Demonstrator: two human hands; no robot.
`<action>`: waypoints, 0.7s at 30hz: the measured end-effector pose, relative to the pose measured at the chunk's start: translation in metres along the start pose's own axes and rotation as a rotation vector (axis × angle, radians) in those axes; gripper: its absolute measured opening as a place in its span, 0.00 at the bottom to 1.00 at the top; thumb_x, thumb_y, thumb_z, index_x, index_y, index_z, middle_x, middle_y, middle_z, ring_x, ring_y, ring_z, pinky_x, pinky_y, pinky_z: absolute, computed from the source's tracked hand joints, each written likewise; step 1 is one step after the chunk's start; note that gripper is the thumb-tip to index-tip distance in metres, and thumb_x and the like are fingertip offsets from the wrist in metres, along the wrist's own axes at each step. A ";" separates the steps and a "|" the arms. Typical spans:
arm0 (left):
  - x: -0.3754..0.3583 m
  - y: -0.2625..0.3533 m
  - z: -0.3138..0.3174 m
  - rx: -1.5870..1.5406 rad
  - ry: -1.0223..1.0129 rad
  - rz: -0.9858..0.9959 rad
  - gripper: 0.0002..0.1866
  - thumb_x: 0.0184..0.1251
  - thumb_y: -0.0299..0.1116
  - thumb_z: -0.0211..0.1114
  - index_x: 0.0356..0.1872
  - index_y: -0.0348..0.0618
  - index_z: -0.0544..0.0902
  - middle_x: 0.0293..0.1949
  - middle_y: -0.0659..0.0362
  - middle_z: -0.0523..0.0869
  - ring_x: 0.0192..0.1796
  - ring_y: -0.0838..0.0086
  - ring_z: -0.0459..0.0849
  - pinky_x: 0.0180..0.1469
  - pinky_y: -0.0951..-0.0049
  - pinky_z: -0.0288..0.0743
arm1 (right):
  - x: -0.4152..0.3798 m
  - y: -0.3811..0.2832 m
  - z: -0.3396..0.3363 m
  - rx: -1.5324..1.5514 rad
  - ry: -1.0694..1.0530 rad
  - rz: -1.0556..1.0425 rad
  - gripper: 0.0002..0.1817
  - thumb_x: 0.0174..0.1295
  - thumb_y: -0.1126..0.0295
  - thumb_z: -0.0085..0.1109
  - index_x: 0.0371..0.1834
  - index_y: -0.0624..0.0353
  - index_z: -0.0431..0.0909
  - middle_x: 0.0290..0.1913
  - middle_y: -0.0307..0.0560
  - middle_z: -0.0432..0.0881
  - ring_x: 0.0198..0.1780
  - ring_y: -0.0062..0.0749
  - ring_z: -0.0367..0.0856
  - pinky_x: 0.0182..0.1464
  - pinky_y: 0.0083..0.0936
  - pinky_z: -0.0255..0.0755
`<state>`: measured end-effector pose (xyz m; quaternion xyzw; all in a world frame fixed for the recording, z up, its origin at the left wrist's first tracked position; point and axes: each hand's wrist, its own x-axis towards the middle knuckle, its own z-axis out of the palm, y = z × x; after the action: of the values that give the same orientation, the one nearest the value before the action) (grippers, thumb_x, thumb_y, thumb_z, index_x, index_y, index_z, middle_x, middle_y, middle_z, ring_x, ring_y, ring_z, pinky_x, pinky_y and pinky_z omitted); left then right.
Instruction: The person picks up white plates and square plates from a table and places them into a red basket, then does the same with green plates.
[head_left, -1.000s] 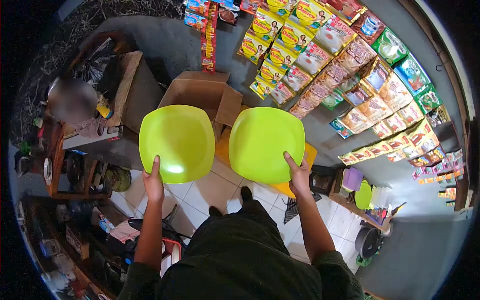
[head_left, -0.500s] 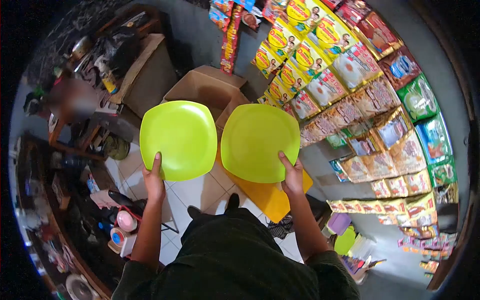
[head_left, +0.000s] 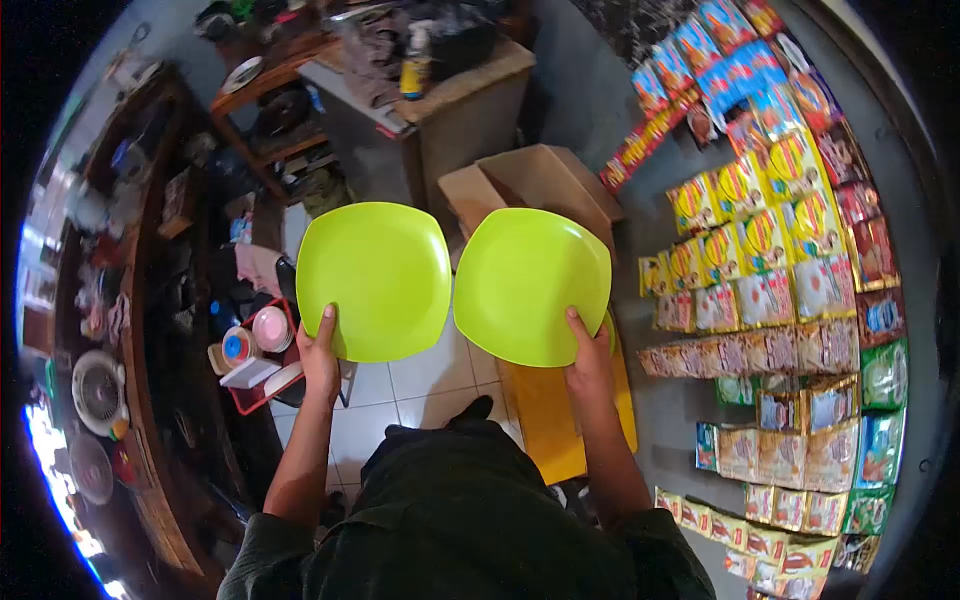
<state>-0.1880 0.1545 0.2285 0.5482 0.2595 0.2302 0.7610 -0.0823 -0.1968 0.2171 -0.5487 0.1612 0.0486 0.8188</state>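
Observation:
Two lime-green plates with rounded square shapes are held up side by side at chest height. My left hand [head_left: 319,358] grips the left plate [head_left: 374,282] at its lower left edge, thumb on the upper face and fingers hidden underneath. At the lower right edge of the right plate [head_left: 533,287], my right hand [head_left: 589,358] holds on in the same way. A narrow gap separates the two plates. Both faces are turned up toward me and bare. Behind the right hand, a bit of another green round edge [head_left: 611,328] shows.
An open cardboard box [head_left: 555,185] stands beyond the plates, beside a grey cabinet [head_left: 465,125]. Sachet strips [head_left: 765,250] hang along the right wall. A yellow board [head_left: 545,430] lies low at right. Wooden shelves [head_left: 150,400] and a red rack [head_left: 250,405] line the left.
My view and body have turned left, so the surroundings shift rightward in the picture. Both plates stay in my hands, with the right one tilted slightly differently.

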 end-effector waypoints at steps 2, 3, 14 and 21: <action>-0.004 -0.001 -0.033 -0.015 0.060 0.011 0.19 0.71 0.36 0.64 0.56 0.35 0.77 0.52 0.58 0.83 0.53 0.75 0.80 0.57 0.74 0.71 | -0.003 0.011 0.019 -0.018 -0.067 0.014 0.22 0.61 0.67 0.69 0.56 0.63 0.76 0.53 0.43 0.81 0.51 0.30 0.80 0.52 0.27 0.74; -0.007 0.000 -0.050 -0.018 0.091 0.007 0.19 0.71 0.36 0.64 0.57 0.36 0.77 0.52 0.58 0.83 0.53 0.75 0.80 0.57 0.74 0.71 | -0.006 0.016 0.028 -0.041 -0.095 0.011 0.22 0.61 0.67 0.69 0.56 0.63 0.76 0.53 0.43 0.81 0.51 0.29 0.80 0.52 0.27 0.74; -0.057 0.036 -0.232 -0.098 0.363 0.096 0.19 0.70 0.34 0.64 0.58 0.38 0.76 0.52 0.58 0.83 0.55 0.74 0.80 0.58 0.72 0.70 | -0.090 0.077 0.173 -0.042 -0.283 0.154 0.18 0.64 0.71 0.65 0.56 0.62 0.76 0.53 0.42 0.81 0.53 0.28 0.80 0.51 0.25 0.75; -0.084 0.055 -0.340 -0.031 0.542 0.173 0.24 0.69 0.34 0.66 0.62 0.38 0.71 0.55 0.57 0.81 0.57 0.71 0.79 0.60 0.71 0.70 | -0.118 0.114 0.244 -0.111 -0.429 0.148 0.19 0.65 0.69 0.64 0.57 0.62 0.74 0.52 0.41 0.80 0.51 0.28 0.80 0.51 0.26 0.75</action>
<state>-0.4752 0.3605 0.2030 0.4750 0.4022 0.4365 0.6497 -0.1713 0.0829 0.2378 -0.5567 0.0202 0.2327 0.7972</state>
